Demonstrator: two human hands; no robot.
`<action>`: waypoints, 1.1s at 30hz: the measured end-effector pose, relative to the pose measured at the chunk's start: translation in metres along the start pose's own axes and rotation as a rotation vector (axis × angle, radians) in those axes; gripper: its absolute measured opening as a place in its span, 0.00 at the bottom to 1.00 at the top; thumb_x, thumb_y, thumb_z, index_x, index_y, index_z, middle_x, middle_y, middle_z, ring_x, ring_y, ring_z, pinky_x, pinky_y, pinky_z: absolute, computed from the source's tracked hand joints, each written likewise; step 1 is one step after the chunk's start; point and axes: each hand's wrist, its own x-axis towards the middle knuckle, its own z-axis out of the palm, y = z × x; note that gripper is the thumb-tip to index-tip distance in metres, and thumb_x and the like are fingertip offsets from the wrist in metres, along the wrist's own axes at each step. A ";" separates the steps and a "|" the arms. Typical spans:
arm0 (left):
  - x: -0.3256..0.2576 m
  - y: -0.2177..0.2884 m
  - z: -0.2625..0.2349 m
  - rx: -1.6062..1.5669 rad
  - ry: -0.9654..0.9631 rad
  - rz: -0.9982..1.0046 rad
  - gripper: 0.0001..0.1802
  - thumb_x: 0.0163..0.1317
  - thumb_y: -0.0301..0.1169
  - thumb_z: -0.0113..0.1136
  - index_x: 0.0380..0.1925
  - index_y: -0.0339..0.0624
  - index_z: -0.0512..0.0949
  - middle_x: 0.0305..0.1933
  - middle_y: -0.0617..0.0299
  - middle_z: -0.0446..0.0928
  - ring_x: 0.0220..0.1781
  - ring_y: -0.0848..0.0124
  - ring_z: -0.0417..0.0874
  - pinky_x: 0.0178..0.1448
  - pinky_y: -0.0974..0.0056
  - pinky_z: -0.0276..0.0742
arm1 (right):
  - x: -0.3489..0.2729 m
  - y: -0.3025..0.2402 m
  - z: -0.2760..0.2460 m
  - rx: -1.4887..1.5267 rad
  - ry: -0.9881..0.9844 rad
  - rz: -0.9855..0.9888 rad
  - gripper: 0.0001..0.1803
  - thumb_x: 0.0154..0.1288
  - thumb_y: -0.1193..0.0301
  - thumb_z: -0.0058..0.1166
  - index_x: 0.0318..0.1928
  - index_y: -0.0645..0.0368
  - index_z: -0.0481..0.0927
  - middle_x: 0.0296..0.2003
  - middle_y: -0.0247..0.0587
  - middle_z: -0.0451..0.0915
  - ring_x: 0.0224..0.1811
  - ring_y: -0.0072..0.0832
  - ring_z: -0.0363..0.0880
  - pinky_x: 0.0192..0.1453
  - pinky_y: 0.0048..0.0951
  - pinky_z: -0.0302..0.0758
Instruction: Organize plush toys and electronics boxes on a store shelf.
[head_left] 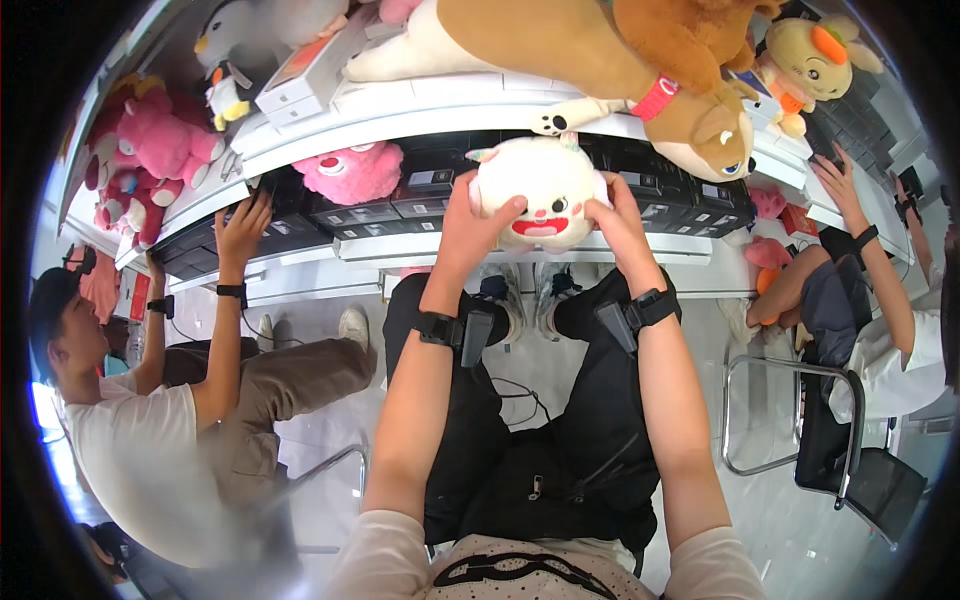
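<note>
Gripping from both sides, the left hand point(468, 238) and the right hand point(622, 228) have the white plush toy point(540, 185) squarely between them! Both thumbs press on its front, one at each side of the face; the other fingers go round the sides, mostly hidden, clamped on the soft body. And where is the toy? Right at the lower shelf, upright, its red-mouthed face toward the wearer, in front of a row of black boxes point(415, 200). Just left on those boxes sits a pink plush point(360, 175). Up above, a big tan plush dog point(560, 45) sprawls along the white shelf point(390, 142), one paw hanging close over the toy's head. Out on the left, a co-worker's hand point(243, 228) is at the dark boxes; far right, another co-worker's hand point(838, 185) reaches up by the shelving.
</note>
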 end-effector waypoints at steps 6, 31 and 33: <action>-0.016 0.016 -0.005 0.049 0.113 0.142 0.43 0.54 0.41 0.79 0.62 0.29 0.68 0.58 0.45 0.76 0.60 0.61 0.79 0.63 0.59 0.77 | -0.010 -0.014 0.002 0.023 -0.115 -0.038 0.31 0.53 0.74 0.57 0.61 0.65 0.75 0.50 0.42 0.81 0.54 0.28 0.77 0.60 0.27 0.73; 0.033 -0.010 -0.005 0.015 0.202 0.257 0.33 0.59 0.40 0.73 0.60 0.35 0.75 0.58 0.50 0.77 0.61 0.54 0.74 0.66 0.54 0.70 | 0.028 -0.007 0.034 0.010 0.092 -0.196 0.21 0.66 0.76 0.56 0.59 0.67 0.75 0.52 0.45 0.82 0.52 0.28 0.81 0.57 0.30 0.78; 0.040 -0.015 -0.012 0.097 0.190 0.290 0.33 0.58 0.42 0.74 0.59 0.35 0.76 0.56 0.50 0.78 0.60 0.54 0.75 0.65 0.53 0.71 | 0.032 -0.004 0.035 -0.042 0.104 -0.193 0.20 0.67 0.76 0.55 0.59 0.68 0.76 0.51 0.45 0.83 0.52 0.28 0.81 0.56 0.29 0.78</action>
